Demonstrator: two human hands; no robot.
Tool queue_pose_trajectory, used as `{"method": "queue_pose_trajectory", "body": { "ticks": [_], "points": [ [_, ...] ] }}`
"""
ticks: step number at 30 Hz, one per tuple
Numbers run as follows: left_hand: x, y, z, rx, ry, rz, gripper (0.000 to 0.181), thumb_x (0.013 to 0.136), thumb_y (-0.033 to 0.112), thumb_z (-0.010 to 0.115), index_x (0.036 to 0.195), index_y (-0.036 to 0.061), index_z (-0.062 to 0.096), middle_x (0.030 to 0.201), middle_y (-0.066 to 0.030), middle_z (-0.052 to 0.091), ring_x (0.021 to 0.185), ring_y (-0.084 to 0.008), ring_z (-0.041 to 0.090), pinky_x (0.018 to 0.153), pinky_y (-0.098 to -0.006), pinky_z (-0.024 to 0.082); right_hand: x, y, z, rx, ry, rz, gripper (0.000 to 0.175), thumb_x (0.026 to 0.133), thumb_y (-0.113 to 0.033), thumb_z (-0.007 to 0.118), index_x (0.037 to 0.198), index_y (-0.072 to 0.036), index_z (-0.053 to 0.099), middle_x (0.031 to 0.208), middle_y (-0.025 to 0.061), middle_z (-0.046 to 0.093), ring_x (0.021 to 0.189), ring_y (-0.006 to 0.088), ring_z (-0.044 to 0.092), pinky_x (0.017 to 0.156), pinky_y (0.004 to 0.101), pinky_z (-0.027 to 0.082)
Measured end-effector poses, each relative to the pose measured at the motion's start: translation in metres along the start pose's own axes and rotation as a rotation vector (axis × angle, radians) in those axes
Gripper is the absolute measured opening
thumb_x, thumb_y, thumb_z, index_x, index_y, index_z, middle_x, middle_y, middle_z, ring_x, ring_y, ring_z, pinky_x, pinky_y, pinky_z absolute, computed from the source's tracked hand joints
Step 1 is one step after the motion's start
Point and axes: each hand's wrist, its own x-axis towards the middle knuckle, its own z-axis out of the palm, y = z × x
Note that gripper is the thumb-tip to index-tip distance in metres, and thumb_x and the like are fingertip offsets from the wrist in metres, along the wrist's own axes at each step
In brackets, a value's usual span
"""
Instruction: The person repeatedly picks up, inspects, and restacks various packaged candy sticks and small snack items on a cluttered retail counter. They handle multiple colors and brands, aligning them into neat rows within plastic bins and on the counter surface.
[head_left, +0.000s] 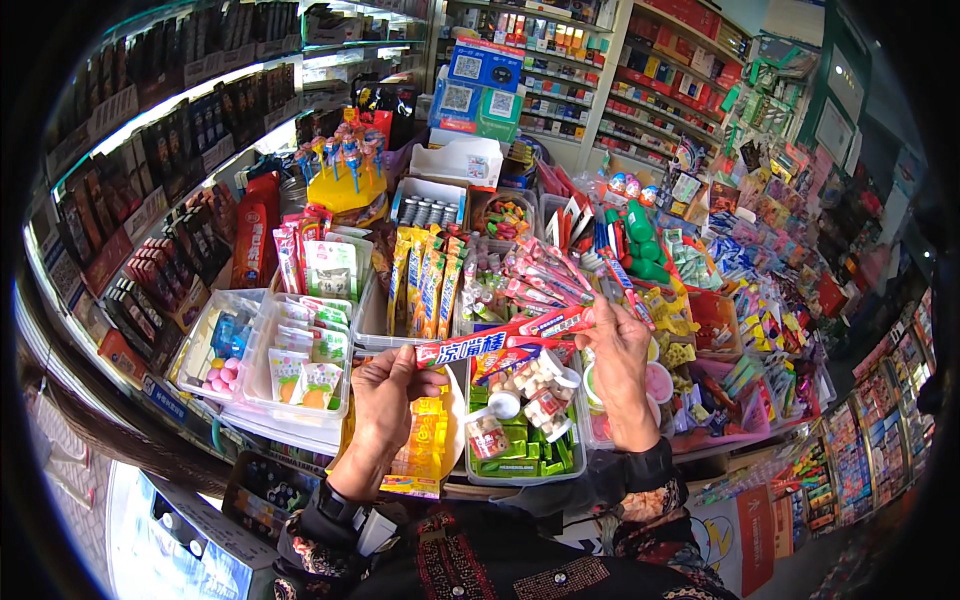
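Observation:
Both my hands hold a long red candy stick packet (472, 344), level above the tubs of sweets. My left hand (382, 416) pinches its left end between thumb and fingers, while my right hand (619, 360) grips the right end. A blue-and-red stick packet (619, 271) shows just behind my right fingers; whether I hold it too I cannot tell. Beneath the packet stands a clear plastic tub (525, 478) with small lidded jars (487, 437) lying over green packs (517, 454). Yellow candy packs (420, 442) lie beside my left hand.
To the left are a tub of white-and-green sachets (311, 375) and upright yellow-orange stick packets (424, 285). Lollipops stand in a yellow holder (345, 187) behind. Pink-wrapped sticks (547, 270) and green bottles (641, 240) lie beyond my right hand. Lit glass shelves (180, 97) line the left.

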Motion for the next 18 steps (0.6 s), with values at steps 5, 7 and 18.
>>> {"method": "queue_pose_trajectory", "body": {
  "ticks": [5,7,18],
  "points": [
    [0.003,0.005,-0.004,0.031,-0.003,0.002,0.027,0.090,0.019,0.049,0.079,-0.0036,0.059,0.070,-0.0116,0.063,0.054,-0.0148,0.060,0.048,-0.0228,0.048,0.006,-0.009,0.003,-0.121,-0.062,-0.036,0.026,0.088,-0.023,0.052,0.076,0.000,0.056,0.062,0.0012,0.054,0.050,0.0082,0.050,0.046,0.0217,0.040],
    [0.004,0.008,-0.004,0.029,-0.024,-0.002,0.027,0.089,0.020,0.050,0.078,-0.0032,0.059,0.069,-0.0117,0.062,0.054,-0.0145,0.060,0.047,-0.0229,0.047,0.011,-0.013,0.003,-0.033,-0.059,-0.049,0.027,0.088,-0.024,0.053,0.075,-0.001,0.056,0.064,0.0016,0.054,0.050,0.0096,0.052,0.046,0.0222,0.040],
    [0.010,0.032,0.003,0.346,-0.063,0.209,0.023,0.089,0.016,0.049,0.078,-0.0026,0.055,0.065,-0.0091,0.061,0.051,-0.0108,0.058,0.046,-0.0219,0.047,0.024,-0.043,0.007,-0.566,-0.140,-0.368,0.020,0.082,-0.008,0.057,0.101,0.000,0.058,0.089,0.0037,0.063,0.078,0.0075,0.056,0.067,0.0204,0.043]
  ]
}}
